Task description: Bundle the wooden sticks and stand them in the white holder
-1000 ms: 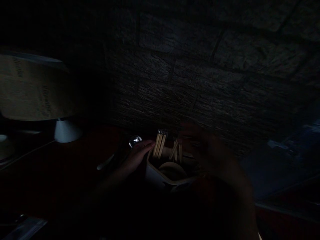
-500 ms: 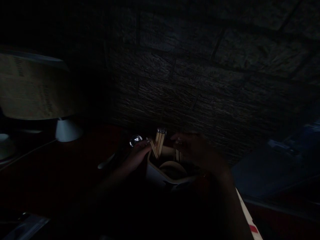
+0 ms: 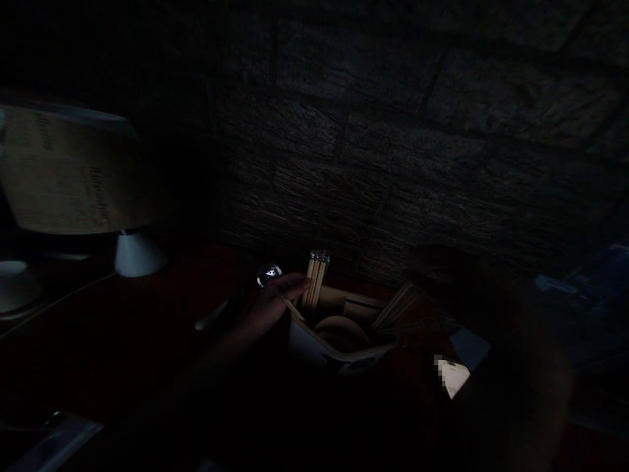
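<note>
The scene is very dark. A white box (image 3: 314,347) stands on a dark red table, with a bundle of wooden sticks (image 3: 315,280) upright in it and a round pale piece (image 3: 341,331) inside. My left hand (image 3: 270,305) rests against the box's left rim, fingers curled beside the upright sticks, touching one loose stick. My right hand (image 3: 442,282) is a dark, blurred shape to the right of the box, holding a slanted bunch of sticks (image 3: 396,307) pulled away from the box.
A rough stone-brick wall (image 3: 393,131) rises right behind the box. A lamp with a tan shade (image 3: 63,170) and white base (image 3: 137,255) stands at the left. A small shiny round object (image 3: 268,274) lies behind my left hand. A pale card (image 3: 452,377) sits lower right.
My right hand has moved right and away from the box, taking a bunch of sticks that now slant outward. My left hand stays at the box's left rim.
</note>
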Available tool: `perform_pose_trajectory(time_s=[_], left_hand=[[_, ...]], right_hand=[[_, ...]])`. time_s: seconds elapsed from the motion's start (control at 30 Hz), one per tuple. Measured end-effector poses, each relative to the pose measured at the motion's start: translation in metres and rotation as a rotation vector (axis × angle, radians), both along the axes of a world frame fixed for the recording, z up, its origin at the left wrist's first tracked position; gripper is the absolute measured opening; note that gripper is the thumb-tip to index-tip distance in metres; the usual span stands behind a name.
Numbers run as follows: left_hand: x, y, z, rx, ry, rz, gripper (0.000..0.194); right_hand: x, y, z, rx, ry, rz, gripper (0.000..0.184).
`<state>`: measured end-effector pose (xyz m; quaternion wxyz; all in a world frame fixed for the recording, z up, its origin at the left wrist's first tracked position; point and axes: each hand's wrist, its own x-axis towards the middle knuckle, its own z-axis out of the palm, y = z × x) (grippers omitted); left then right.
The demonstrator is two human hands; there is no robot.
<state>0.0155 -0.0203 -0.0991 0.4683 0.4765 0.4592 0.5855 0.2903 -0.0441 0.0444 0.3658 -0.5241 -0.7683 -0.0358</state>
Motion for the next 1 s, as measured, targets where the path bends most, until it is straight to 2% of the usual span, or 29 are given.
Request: perform_pose_trajectory(time_s=[0.03, 0.1, 0.13, 0.27, 0.3, 0.4, 0.5, 0.57, 0.73, 0.8, 0.9, 1.0], left_hand=[[0.000, 0.000, 0.000, -0.004, 0.004, 0.001, 0.025], [-0.001, 0.001, 0.000, -0.010, 0.018, 0.005, 0.027], [-0.001, 0.001, 0.000, -0.007, 0.025, 0.008, 0.027], [-0.004, 0.001, -0.001, 0.079, 0.034, -0.035, 0.024], [-0.005, 0.001, -0.002, 0.099, 0.031, -0.054, 0.023], [-0.009, 0.003, -0.004, 0.109, 0.025, -0.098, 0.021], [-0.012, 0.004, -0.005, 0.122, 0.028, -0.144, 0.018], [-0.012, 0.004, -0.003, 0.136, 0.033, -0.156, 0.019], [-0.008, 0.003, 0.001, 0.143, 0.050, -0.129, 0.025], [-0.006, 0.002, 0.002, 0.124, 0.078, -0.106, 0.028], [-0.004, 0.001, 0.002, 0.103, 0.115, -0.093, 0.028], [-0.003, 0.001, 0.003, 0.093, 0.118, -0.077, 0.026]], right_hand=[[-0.008, -0.007, 0.003, 0.045, -0.023, -0.055, 0.034], [-0.029, -0.022, 0.007, 0.095, 0.017, -0.043, 0.035], [-0.041, -0.030, 0.008, 0.089, 0.047, 0.035, 0.030], [-0.091, -0.046, -0.005, -0.259, -0.033, 0.470, 0.028], [-0.102, -0.045, -0.011, -0.314, -0.051, 0.531, 0.031], [-0.126, -0.034, -0.032, -0.320, -0.085, 0.659, 0.032], [-0.137, -0.023, -0.045, -0.308, -0.173, 0.637, 0.018], [-0.138, -0.019, -0.046, -0.308, -0.184, 0.611, 0.018], [-0.118, -0.015, -0.030, -0.330, -0.074, 0.572, 0.020], [-0.107, -0.011, -0.024, -0.311, -0.002, 0.504, 0.017], [-0.094, -0.002, -0.022, -0.268, 0.103, 0.378, 0.018], [-0.087, 0.004, -0.023, -0.243, 0.115, 0.313, 0.029]])
